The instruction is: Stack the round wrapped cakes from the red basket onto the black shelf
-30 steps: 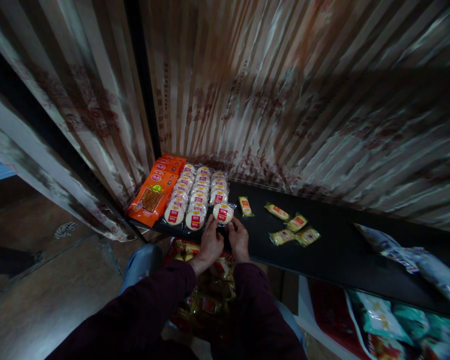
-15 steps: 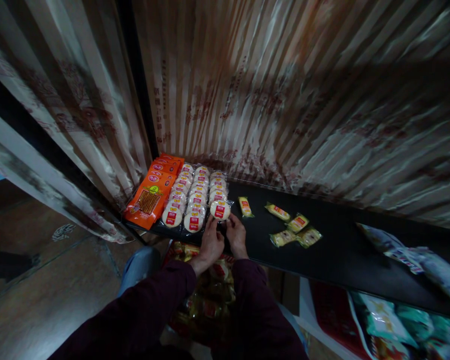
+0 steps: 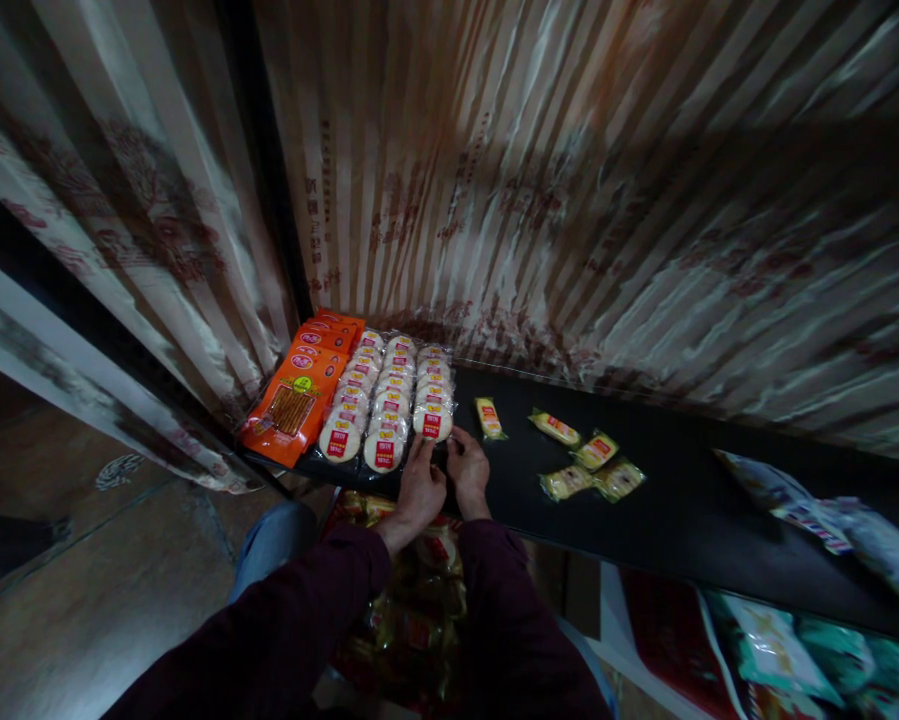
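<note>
My left hand (image 3: 421, 491) and my right hand (image 3: 468, 470) are at the near end of the third row of round white rice crackers in clear wrappers. Between my fingertips is the front rice cracker packet (image 3: 432, 421), its red label facing up. The left fingers pinch its near edge; the right fingers are closed at its lower right corner. Two more overlapping rows, a middle row of rice crackers (image 3: 385, 448) and a left row of rice crackers (image 3: 339, 440), lie beside it. Orange snack bags (image 3: 290, 405) overlap at the shelf's left end.
On the black shelf (image 3: 681, 510), several small yellow-wrapped snacks (image 3: 554, 427) lie to the right, and crumpled plastic packaging (image 3: 869, 540) farther right. Below are a container of wrapped snacks (image 3: 411, 610) and green bags (image 3: 831, 650). A pleated curtain (image 3: 531, 200) hangs behind; a dark post (image 3: 273, 170) stands left.
The front rice cracker packet has moved slightly left and now lines up with the third row. Both hands have shifted a little with it and stay at its near edge.
</note>
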The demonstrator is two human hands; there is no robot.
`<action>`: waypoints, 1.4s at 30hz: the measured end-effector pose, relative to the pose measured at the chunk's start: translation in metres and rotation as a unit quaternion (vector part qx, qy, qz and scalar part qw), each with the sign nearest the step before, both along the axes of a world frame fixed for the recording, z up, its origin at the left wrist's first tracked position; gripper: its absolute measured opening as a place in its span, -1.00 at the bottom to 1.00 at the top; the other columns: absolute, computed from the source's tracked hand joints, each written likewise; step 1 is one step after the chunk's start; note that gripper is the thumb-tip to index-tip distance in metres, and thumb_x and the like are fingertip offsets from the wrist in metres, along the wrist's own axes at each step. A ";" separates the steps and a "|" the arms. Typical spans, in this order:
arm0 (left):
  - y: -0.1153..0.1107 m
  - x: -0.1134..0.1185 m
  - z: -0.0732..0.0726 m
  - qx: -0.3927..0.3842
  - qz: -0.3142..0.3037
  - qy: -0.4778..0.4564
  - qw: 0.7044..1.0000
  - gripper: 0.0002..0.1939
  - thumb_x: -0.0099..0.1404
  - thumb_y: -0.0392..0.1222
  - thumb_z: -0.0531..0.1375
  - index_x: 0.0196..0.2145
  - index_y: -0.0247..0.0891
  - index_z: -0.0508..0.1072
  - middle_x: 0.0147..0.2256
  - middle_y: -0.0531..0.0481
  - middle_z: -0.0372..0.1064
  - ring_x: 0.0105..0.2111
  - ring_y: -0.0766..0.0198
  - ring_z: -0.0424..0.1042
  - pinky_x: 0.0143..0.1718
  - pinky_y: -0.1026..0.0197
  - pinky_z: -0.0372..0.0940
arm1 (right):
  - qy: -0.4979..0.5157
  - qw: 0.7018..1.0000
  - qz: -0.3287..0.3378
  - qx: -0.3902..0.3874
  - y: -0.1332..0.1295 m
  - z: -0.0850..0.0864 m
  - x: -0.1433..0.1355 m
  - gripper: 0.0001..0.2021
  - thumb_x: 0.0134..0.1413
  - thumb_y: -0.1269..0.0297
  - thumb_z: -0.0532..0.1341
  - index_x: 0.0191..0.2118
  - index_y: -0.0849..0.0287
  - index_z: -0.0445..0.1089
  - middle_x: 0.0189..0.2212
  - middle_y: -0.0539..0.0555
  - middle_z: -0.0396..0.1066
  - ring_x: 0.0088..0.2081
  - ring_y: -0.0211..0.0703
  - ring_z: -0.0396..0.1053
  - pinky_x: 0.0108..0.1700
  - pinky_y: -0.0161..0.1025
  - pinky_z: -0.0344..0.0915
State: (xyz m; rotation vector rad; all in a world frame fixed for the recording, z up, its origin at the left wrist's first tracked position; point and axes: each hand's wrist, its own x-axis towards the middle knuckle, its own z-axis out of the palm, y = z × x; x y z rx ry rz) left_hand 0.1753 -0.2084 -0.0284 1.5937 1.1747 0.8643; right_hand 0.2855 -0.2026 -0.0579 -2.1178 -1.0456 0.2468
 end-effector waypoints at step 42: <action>0.011 0.002 0.002 -0.005 -0.001 -0.009 1.000 -0.29 -0.03 -0.58 0.08 0.11 -0.27 0.36 0.26 -0.14 0.11 0.28 0.07 0.05 0.33 0.02 -0.06 | 0.009 0.998 0.051 0.025 0.014 0.002 0.004 -0.54 0.08 0.26 0.07 0.12 0.18 0.33 0.01 0.17 0.44 -0.06 -0.07 0.42 0.03 -0.13 0.31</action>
